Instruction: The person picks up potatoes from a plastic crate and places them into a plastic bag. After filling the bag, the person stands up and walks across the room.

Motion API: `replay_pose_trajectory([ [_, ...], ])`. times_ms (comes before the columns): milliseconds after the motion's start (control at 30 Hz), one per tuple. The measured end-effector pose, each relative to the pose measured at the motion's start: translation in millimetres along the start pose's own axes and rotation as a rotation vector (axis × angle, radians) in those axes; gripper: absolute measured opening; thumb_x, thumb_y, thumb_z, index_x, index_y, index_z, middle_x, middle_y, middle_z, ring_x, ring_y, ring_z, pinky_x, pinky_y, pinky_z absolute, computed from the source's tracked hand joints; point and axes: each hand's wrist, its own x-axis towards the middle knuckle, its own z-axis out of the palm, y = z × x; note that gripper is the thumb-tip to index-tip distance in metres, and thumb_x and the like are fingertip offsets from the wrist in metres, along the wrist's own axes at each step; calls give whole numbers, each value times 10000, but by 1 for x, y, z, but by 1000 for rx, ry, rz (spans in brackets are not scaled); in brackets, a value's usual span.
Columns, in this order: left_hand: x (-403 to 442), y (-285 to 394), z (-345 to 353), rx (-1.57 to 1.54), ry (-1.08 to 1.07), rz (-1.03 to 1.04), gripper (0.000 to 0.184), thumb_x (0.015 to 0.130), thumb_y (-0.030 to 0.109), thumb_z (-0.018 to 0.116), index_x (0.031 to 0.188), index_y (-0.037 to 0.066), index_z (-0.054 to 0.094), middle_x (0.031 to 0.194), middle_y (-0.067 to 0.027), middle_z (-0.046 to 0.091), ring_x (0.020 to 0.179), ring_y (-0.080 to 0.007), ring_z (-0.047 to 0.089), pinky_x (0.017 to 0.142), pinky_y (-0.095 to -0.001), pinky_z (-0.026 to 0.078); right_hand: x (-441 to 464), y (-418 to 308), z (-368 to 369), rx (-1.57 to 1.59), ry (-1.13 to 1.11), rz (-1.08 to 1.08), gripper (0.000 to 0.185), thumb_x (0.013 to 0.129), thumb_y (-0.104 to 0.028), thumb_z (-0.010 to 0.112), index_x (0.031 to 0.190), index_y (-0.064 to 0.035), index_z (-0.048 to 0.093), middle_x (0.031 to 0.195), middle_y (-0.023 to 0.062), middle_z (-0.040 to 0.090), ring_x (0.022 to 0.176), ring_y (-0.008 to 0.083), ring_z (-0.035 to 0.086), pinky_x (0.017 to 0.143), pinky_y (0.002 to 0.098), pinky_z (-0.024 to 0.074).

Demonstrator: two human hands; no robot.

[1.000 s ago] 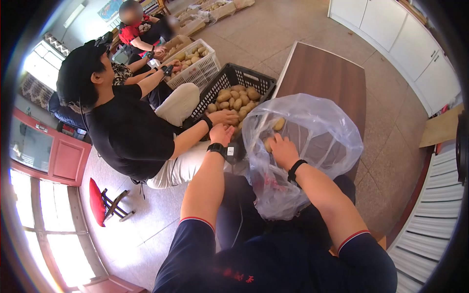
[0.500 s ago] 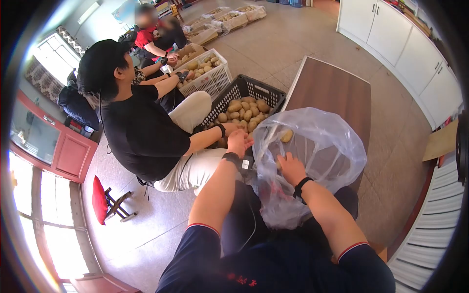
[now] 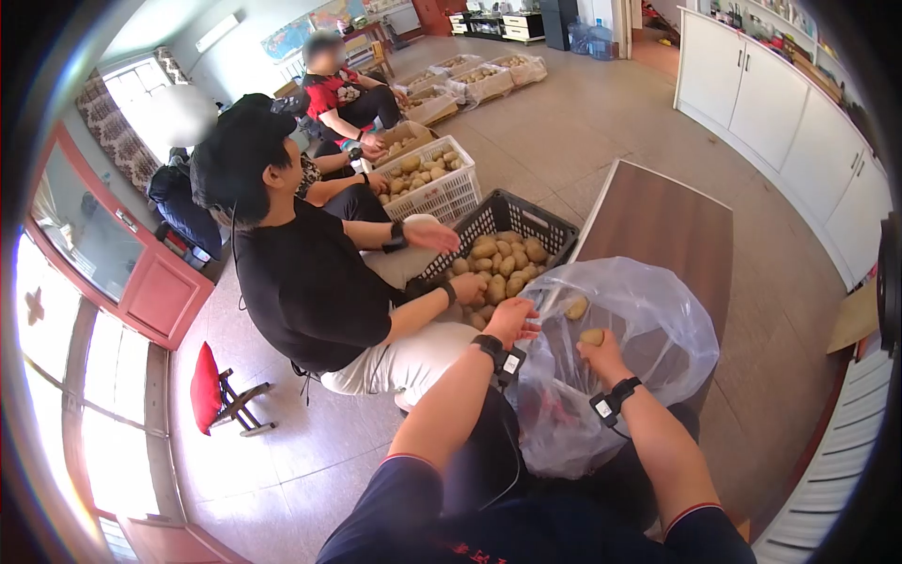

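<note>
A clear plastic bag (image 3: 658, 291) stands with its mouth wide in front of me, by the end of a brown wooden surface. My right hand (image 3: 606, 359) is closed on a potato (image 3: 592, 336) over the bag's mouth. Another potato (image 3: 577, 308) shows near the bag's far-left side; whether it is inside or behind the film I cannot tell. My left hand (image 3: 513, 321) is at the bag's left rim, fingers stretched out and slightly apart, with nothing visible in it. Beyond it is a black crate (image 3: 556, 227) of potatoes.
A co-worker in black (image 3: 301, 273) sits at my left, one hand among the crate's potatoes. Behind are a white crate (image 3: 451, 199) of potatoes, more people and several filled boxes. A brown bench top (image 3: 658, 216) extends ahead; a red folding stool (image 3: 207, 387) stands at left.
My right hand has come up from inside the bag, now with a potato in its fingers. My left hand stays by the rim. The co-worker's far hand has lifted, and my view has shifted.
</note>
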Motion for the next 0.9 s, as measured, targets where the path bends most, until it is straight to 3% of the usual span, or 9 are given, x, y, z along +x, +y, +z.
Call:
replay_pose_trajectory([
  [133, 4, -4, 11, 70, -57, -41, 392, 905, 306, 578, 1193, 63, 472, 1093, -134, 570, 779, -253, 628, 625, -367, 540, -6, -36, 8, 268, -111, 72, 444, 833, -164, 674, 1184, -51, 427, 891, 67, 569, 617, 131, 546, 466, 274, 434],
  [500, -1, -1, 14, 56, -199, -114, 402, 899, 367, 617, 1185, 110, 500, 1089, -117, 561, 847, -240, 608, 674, -349, 504, -15, -75, 44, 363, -221, -85, 418, 900, -160, 584, 1275, -60, 429, 993, 84, 594, 672, 136, 582, 561, 268, 488],
  [567, 17, -11, 0, 17, -453, -112, 337, 911, 374, 597, 1109, 103, 562, 1027, -94, 596, 852, -223, 613, 683, -346, 505, -14, -73, 48, 396, -201, -81, 431, 891, -157, 590, 1281, -52, 441, 957, 86, 597, 644, 130, 573, 533, 262, 470],
  [600, 8, -6, 3, 11, -455, -121, 337, 911, 374, 597, 1109, 103, 562, 1027, -94, 596, 852, -223, 613, 683, -346, 505, -14, -73, 48, 386, -230, -85, 442, 906, -143, 573, 1313, -50, 427, 1034, 86, 594, 690, 124, 581, 556, 251, 474],
  [667, -3, 2, 6, 330, -362, 129, 329, 919, 396, 575, 1052, 96, 595, 945, -60, 629, 790, -207, 615, 644, -332, 501, -12, -70, 48, 321, -257, -142, 438, 924, -131, 555, 1334, -40, 430, 1124, 83, 590, 734, 115, 589, 582, 234, 469],
  [700, 8, -7, 1, 98, -338, 8, 339, 915, 408, 576, 1056, 100, 594, 937, -51, 635, 755, -207, 610, 618, -328, 494, -11, -68, 50, 267, -252, -191, 424, 926, -134, 553, 1324, -34, 448, 1138, 80, 588, 733, 111, 589, 584, 228, 460],
  [733, 21, -17, -3, -131, -308, -123, 350, 911, 421, 576, 1061, 105, 594, 929, -41, 640, 719, -208, 604, 592, -324, 486, -12, -70, 50, 218, -248, -212, 416, 915, -162, 559, 1294, -18, 471, 1137, 105, 598, 798, 157, 614, 618, 275, 486],
  [800, 16, -9, -11, -25, -189, -127, 387, 898, 456, 582, 1075, 112, 585, 924, -60, 638, 676, -212, 592, 555, -327, 474, -9, -55, 46, 160, -225, -189, 413, 904, -191, 565, 1264, -2, 495, 1136, 129, 607, 862, 202, 640, 651, 323, 511],
  [900, 8, 1, -13, -70, -91, -116, 413, 888, 480, 588, 1089, 119, 577, 905, -73, 631, 672, -222, 588, 550, -339, 480, 9, -25, 47, -144, -119, -433, 453, 874, -228, 588, 1246, 20, 517, 1152, 188, 607, 985, 314, 625, 790, 405, 503],
])
